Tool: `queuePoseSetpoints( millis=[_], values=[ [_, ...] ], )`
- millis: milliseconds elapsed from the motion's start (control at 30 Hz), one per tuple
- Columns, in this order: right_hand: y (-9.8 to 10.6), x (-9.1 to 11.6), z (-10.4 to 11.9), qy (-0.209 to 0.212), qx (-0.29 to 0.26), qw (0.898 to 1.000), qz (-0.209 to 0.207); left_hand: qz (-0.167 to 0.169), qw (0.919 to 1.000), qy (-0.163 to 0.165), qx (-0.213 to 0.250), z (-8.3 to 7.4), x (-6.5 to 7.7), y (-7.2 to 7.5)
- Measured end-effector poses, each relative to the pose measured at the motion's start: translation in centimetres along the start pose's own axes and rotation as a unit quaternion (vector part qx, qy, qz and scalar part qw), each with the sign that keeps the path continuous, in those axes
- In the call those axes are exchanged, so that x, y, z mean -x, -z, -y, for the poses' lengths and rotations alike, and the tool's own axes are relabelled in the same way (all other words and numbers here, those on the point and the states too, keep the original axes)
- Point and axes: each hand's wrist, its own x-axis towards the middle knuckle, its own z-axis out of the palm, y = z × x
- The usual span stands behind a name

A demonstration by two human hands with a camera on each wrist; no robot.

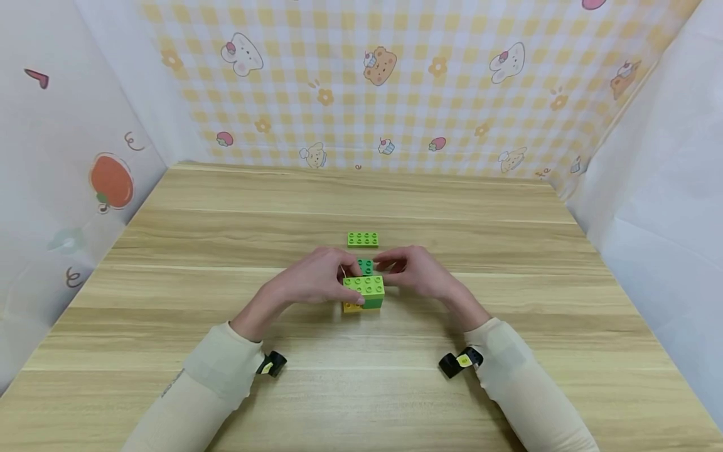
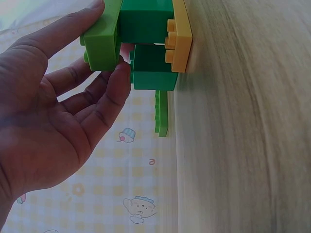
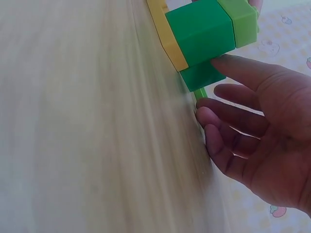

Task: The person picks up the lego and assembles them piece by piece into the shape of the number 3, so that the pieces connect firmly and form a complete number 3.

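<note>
My left hand (image 1: 313, 276) pinches a lime-green toy building brick (image 1: 369, 284), its thumb on the near side and fingers on the far side. Below that brick is a taller green brick (image 3: 201, 34), which stands on a flat yellow brick (image 2: 182, 36) on the table. Just behind this stack stands a second green brick (image 2: 155, 65), partly hidden in the head view. My right hand (image 1: 420, 273) is at the stack's right, fingers loosely bent. In the right wrist view its thumb tip is right at the green bricks, with nothing in its grasp.
A flat lime-green studded brick (image 1: 363, 240) lies on the wooden table (image 1: 361, 389) farther back. Behind the table hangs a checked cloth (image 1: 350, 119) with cartoon prints, and pale sheets flank both sides. A small black device (image 1: 271, 364) is strapped at each wrist.
</note>
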Motion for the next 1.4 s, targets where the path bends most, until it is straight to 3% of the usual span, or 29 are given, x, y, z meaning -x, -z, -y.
queuePoseSetpoints(
  millis=[1400],
  values=[
    [-1.6,-1.3,0.1,0.006,0.036,0.999,-0.027,-0.008,0.9998,-0.007,0.015,0.1,0.2,-0.5]
  ],
)
